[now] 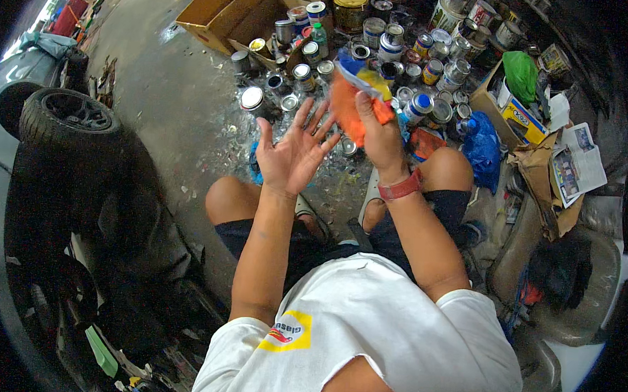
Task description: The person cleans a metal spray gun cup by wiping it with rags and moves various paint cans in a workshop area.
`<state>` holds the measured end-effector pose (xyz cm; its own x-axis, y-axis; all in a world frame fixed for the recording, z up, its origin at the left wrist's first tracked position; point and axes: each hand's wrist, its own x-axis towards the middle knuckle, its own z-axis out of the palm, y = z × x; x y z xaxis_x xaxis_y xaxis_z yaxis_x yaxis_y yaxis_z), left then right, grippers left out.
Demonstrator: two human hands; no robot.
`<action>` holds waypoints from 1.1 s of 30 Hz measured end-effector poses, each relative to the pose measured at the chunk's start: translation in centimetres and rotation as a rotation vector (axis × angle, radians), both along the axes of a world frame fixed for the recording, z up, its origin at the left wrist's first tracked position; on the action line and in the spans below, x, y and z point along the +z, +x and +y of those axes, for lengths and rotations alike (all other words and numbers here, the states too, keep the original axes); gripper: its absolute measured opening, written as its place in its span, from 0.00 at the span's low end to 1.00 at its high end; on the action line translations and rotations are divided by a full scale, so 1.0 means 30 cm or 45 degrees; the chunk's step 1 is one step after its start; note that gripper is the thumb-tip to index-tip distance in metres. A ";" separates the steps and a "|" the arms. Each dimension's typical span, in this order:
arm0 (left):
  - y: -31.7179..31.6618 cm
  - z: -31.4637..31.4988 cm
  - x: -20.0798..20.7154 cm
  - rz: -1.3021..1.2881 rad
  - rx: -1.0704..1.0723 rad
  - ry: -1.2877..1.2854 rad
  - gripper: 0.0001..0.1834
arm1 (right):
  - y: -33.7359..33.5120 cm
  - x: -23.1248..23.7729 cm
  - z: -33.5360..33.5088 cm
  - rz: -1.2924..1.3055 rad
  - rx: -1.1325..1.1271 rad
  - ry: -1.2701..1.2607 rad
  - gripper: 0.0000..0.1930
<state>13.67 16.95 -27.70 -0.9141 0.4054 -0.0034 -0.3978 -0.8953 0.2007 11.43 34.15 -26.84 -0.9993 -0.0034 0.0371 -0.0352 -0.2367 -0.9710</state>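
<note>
— White shirt (364,319) fills the bottom edge, nearest the lens. What are the hands doing above it?

— Both are raised over the bare knees. Left hand (293,154) is open, fingers spread, palm turned up, holding nothing. Right hand (379,133) is closed around an orange rag (347,105) with a bit of blue and yellow at its top; a red band (399,188) sits on that wrist.

— Do the hands touch?

— No, but the rag hangs just beside the left fingertips.

— And around them?

— Paint cans (407,48) crowd the splattered floor (170,103) beyond the hands, with cardboard boxes (228,7) behind. A blue bag (483,144) lies by the right knee, newspaper (578,164) further right, and a tyre (69,116) well off to the left.
</note>
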 end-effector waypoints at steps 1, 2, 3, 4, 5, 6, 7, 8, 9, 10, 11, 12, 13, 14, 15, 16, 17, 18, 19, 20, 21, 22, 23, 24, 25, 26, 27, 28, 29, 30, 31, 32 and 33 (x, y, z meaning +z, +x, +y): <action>-0.004 -0.003 -0.015 0.053 -0.054 0.131 0.56 | 0.011 0.030 -0.044 0.095 0.113 0.258 0.22; -0.011 0.006 -0.012 0.115 -0.119 0.261 0.57 | 0.014 0.001 -0.080 0.501 0.081 0.653 0.23; 0.003 0.021 0.028 -0.057 -0.004 -0.124 0.65 | 0.013 -0.017 -0.115 0.907 0.045 1.053 0.25; -0.025 0.019 -0.018 0.071 0.044 -0.103 0.66 | 0.052 -0.033 -0.150 0.931 0.112 0.953 0.28; -0.058 -0.019 -0.102 0.196 0.120 -0.093 0.67 | 0.120 -0.024 -0.206 0.963 0.201 0.833 0.32; -0.083 -0.026 -0.156 0.317 0.174 -0.071 0.68 | 0.178 -0.015 -0.227 0.915 0.224 0.896 0.33; -0.070 -0.005 -0.126 0.191 0.255 -0.213 0.70 | 0.230 -0.006 -0.233 0.856 0.238 0.967 0.33; -0.058 0.010 -0.097 0.186 0.232 -0.202 0.70 | 0.248 0.004 -0.242 0.804 0.251 1.031 0.34; -0.030 0.015 -0.080 0.171 0.216 -0.198 0.70 | 0.240 -0.008 -0.259 0.813 0.141 0.952 0.29; -0.013 0.018 -0.076 0.155 0.200 -0.195 0.70 | 0.213 -0.015 -0.261 0.823 0.093 0.939 0.27; -0.001 0.015 -0.077 0.188 0.201 -0.221 0.71 | 0.179 -0.016 -0.267 0.831 0.058 0.923 0.25; 0.007 0.029 -0.036 0.122 0.188 -0.389 0.71 | 0.127 -0.021 -0.255 0.844 0.001 0.921 0.23; 0.026 0.035 0.015 0.058 0.176 -0.558 0.72 | 0.085 -0.025 -0.235 0.866 -0.118 0.963 0.15; 0.041 0.039 0.058 0.003 0.158 -0.722 0.73 | 0.033 -0.033 -0.207 0.693 -0.089 0.922 0.14; 0.049 0.006 -0.001 0.037 -0.045 -0.446 0.75 | -0.028 -0.048 -0.187 0.535 -0.052 0.858 0.13; 0.050 0.006 0.012 0.157 -0.057 -0.509 0.74 | -0.081 -0.062 -0.163 0.369 -0.004 0.796 0.13; 0.059 0.010 0.021 0.267 -0.074 -0.561 0.74 | -0.127 -0.067 -0.102 -0.023 0.080 0.698 0.13; 0.060 0.010 0.035 0.383 -0.086 -0.618 0.73 | -0.155 -0.027 -0.056 -0.404 0.163 0.587 0.13; 0.060 0.000 0.039 0.356 -0.089 -0.620 0.73 | -0.118 -0.003 -0.054 -0.218 0.186 0.491 0.12; 0.050 -0.001 0.033 0.236 -0.083 -0.664 0.73 | -0.070 -0.002 -0.070 0.130 0.085 0.653 0.11; 0.053 -0.008 0.017 0.101 -0.076 -0.709 0.73 | -0.004 -0.005 -0.111 0.471 -0.009 0.804 0.11; 0.052 -0.020 0.009 -0.025 -0.065 -0.766 0.73 | 0.042 -0.002 -0.157 0.827 -0.109 0.930 0.10; 0.051 -0.002 -0.011 -0.096 0.092 -0.838 0.72 | 0.054 -0.025 -0.182 0.831 -0.060 0.892 0.09; 0.058 -0.015 -0.032 -0.064 -0.004 -0.837 0.72 | 0.047 -0.055 -0.185 0.797 -0.066 0.849 0.09; 0.062 -0.032 -0.049 -0.033 -0.098 -0.836 0.72 | 0.027 -0.081 -0.184 0.763 -0.073 0.805 0.09; 0.079 -0.046 -0.063 -0.014 -0.192 -0.832 0.71 | 0.017 -0.103 -0.182 0.719 -0.071 0.760 0.09; 0.075 -0.033 -0.036 0.249 -0.200 -0.808 0.67 | -0.008 -0.100 -0.165 0.699 -0.155 0.869 0.12; 0.082 -0.013 -0.002 0.472 -0.092 -1.227 0.65 | -0.070 -0.133 -0.124 0.237 -0.069 0.584 0.13; 0.096 0.033 0.065 0.698 0.012 -1.629 0.64 | -0.145 -0.204 -0.055 -0.228 0.006 0.299 0.14; 0.107 0.063 0.111 0.924 0.136 -2.028 0.62 | -0.162 -0.258 -0.016 -0.342 0.079 -0.058 0.16; 0.102 0.079 0.123 1.113 0.244 -2.256 0.62 | -0.177 -0.310 0.022 -0.477 0.122 -0.410 0.18; 0.078 0.096 0.129 1.298 0.367 -2.482 0.62 | -0.192 -0.334 0.037 -0.259 0.166 -0.815 0.20; 0.070 0.080 0.126 1.447 0.496 -2.744 0.61 | -0.111 -0.205 -0.007 -0.364 0.240 -0.900 0.21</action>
<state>15.78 19.36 -23.91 -0.8586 0.3995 0.3212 0.5086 0.7421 0.4365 8.10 33.95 -32.99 -0.9553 -0.2456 -0.1644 0.2954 -0.7791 -0.5529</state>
